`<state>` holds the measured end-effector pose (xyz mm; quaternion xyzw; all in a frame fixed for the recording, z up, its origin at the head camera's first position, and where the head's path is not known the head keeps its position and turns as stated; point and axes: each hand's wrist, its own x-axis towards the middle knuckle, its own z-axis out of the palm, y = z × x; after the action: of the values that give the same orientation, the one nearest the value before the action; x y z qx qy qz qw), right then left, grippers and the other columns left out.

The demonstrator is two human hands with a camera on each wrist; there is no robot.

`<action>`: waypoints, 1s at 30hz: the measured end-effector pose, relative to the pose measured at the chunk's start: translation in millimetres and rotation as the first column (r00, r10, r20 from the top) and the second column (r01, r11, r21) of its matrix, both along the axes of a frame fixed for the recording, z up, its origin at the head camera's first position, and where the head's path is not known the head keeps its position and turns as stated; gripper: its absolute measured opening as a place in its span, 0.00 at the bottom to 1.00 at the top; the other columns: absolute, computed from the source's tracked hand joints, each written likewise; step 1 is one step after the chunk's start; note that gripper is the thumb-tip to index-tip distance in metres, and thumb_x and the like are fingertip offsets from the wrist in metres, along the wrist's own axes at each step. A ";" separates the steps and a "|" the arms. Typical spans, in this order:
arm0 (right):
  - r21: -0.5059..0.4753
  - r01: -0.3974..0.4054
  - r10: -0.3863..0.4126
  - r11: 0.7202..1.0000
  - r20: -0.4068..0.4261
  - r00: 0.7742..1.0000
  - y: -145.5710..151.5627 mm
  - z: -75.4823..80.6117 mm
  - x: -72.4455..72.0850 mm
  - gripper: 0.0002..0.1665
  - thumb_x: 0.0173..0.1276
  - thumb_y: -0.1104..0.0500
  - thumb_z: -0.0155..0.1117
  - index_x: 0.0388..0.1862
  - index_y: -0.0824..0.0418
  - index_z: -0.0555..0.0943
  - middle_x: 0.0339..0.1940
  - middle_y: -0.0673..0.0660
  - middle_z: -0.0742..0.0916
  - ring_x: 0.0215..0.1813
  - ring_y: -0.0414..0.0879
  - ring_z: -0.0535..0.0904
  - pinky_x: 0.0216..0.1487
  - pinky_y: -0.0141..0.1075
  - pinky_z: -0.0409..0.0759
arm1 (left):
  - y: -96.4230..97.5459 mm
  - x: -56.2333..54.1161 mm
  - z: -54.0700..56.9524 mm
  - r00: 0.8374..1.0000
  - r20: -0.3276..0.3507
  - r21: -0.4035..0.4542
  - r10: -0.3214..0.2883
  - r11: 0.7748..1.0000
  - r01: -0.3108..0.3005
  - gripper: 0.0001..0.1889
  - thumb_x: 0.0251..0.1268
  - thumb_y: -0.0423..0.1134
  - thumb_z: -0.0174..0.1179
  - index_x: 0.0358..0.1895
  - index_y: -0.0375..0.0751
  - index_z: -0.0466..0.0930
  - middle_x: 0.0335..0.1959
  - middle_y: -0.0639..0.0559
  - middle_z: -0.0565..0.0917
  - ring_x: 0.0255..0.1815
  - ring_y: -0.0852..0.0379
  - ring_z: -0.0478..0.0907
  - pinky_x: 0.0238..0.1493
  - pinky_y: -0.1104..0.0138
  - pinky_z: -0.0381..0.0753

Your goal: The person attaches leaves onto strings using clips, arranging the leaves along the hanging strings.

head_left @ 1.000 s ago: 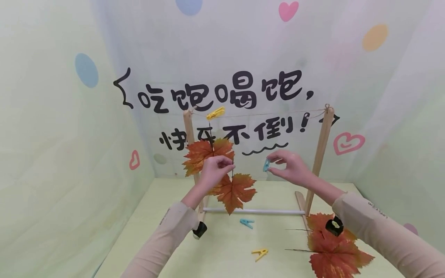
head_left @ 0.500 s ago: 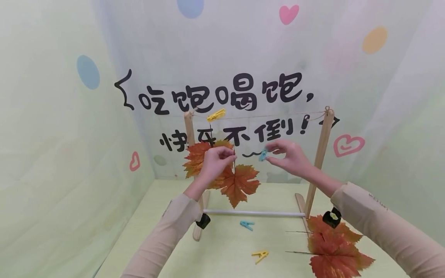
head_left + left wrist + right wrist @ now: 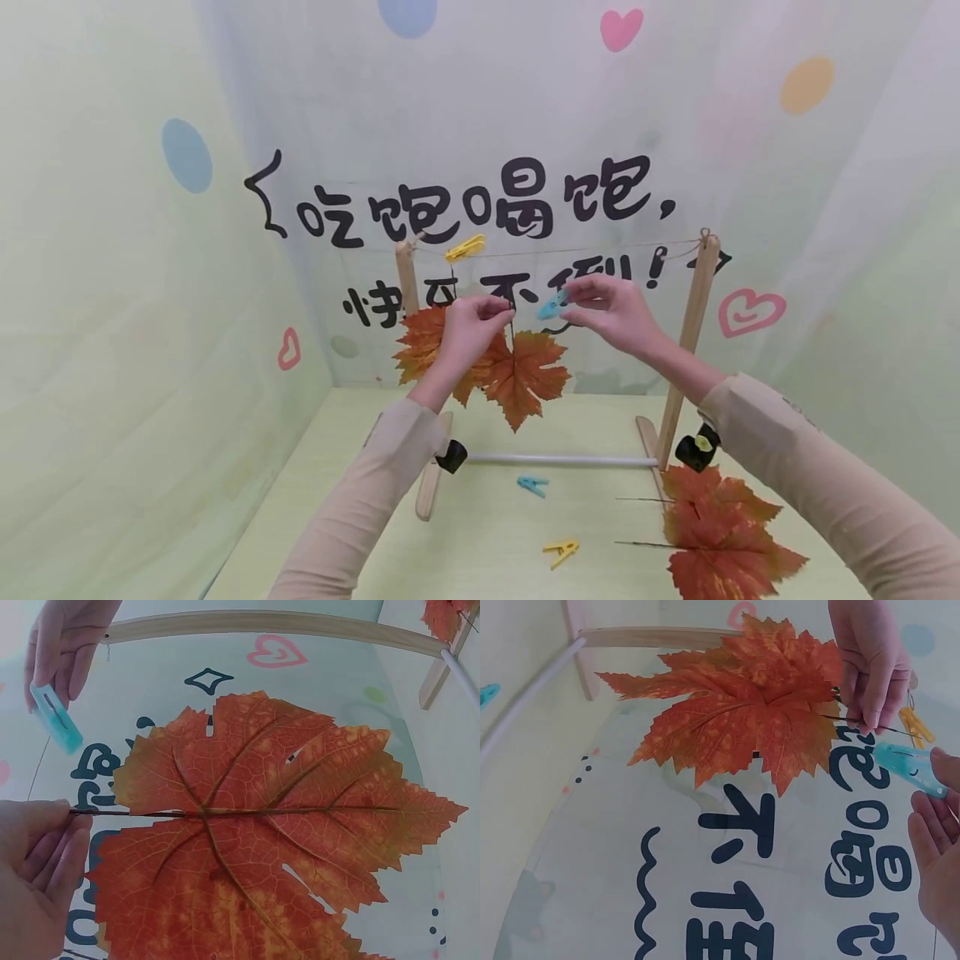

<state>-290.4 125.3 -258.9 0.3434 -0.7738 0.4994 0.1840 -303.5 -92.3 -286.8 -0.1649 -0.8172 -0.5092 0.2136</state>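
Behind and beside the tabletop (image 3: 465,533), the space is enclosed by a pale backdrop (image 3: 495,83), printed with coloured dots, hearts and black lettering; the tabletop itself is coloured a pale yellow-green, and on it a wooden frame (image 3: 697,308) is stood, its posts joined low by a white rod (image 3: 555,459) and high by a thin string (image 3: 585,249); at the tabletop's near right, two overlapping leaves (image 3: 727,533) are laid; a hanging leaf (image 3: 420,337) is suspended from the string by a yellow clip (image 3: 466,247); below the string, a held leaf (image 3: 525,379) is kept upright by its stem (image 3: 127,814), on which the left hand's (image 3: 476,329) grip is closed in a pinch; by the right hand (image 3: 618,312), a blue clip (image 3: 551,305) is pinched between thumb and fingers, just beside that stem; on the tabletop, a second blue clip (image 3: 532,485) and a loose yellow clip (image 3: 562,551) are seen.
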 end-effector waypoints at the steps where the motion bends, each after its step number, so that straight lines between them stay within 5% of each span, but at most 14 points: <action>1: -0.010 0.005 -0.005 1.000 0.006 1.000 -0.8 1.7 -0.2 0.15 0.53 0.70 0.67 0.41 0.74 0.78 0.37 0.67 0.83 0.38 0.47 0.82 0.41 0.28 0.79 | 0.7 -0.8 1.1 1.000 -0.006 -0.001 0.001 1.000 -0.001 0.07 0.54 0.33 0.64 0.35 0.33 0.84 0.31 0.45 0.85 0.30 0.55 0.80 0.34 0.69 0.80; 6: -0.036 0.027 -0.025 0.999 0.043 0.999 -4.9 8.4 -4.3 0.16 0.54 0.67 0.67 0.42 0.72 0.78 0.38 0.65 0.84 0.35 0.37 0.81 0.40 0.26 0.78 | 3.5 -4.6 6.7 0.999 -0.033 0.000 0.027 1.000 -0.027 0.07 0.54 0.33 0.64 0.35 0.34 0.84 0.31 0.45 0.85 0.31 0.55 0.81 0.35 0.69 0.80; 12: -0.085 -0.002 0.006 0.996 0.047 0.999 -9.7 14.4 -9.3 0.17 0.55 0.69 0.66 0.43 0.73 0.77 0.38 0.68 0.84 0.35 0.36 0.81 0.40 0.27 0.79 | 6.4 -8.5 11.5 0.998 -0.002 0.019 0.066 0.998 -0.066 0.08 0.55 0.35 0.64 0.37 0.35 0.84 0.33 0.46 0.85 0.33 0.56 0.81 0.37 0.68 0.79; 30: -0.223 0.137 -0.137 0.965 0.018 0.990 -33.0 42.2 -25.1 0.13 0.58 0.69 0.63 0.42 0.74 0.76 0.38 0.65 0.83 0.37 0.38 0.79 0.44 0.29 0.78 | 11.3 -19.8 20.5 0.987 -0.008 0.050 0.161 0.986 -0.161 0.09 0.56 0.37 0.63 0.38 0.37 0.84 0.35 0.47 0.85 0.35 0.56 0.80 0.36 0.67 0.78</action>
<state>-315.6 92.3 -216.7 0.2658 -0.7348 0.5697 0.2547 -323.3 -81.0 -266.3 -0.0960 -0.8137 -0.5094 0.2628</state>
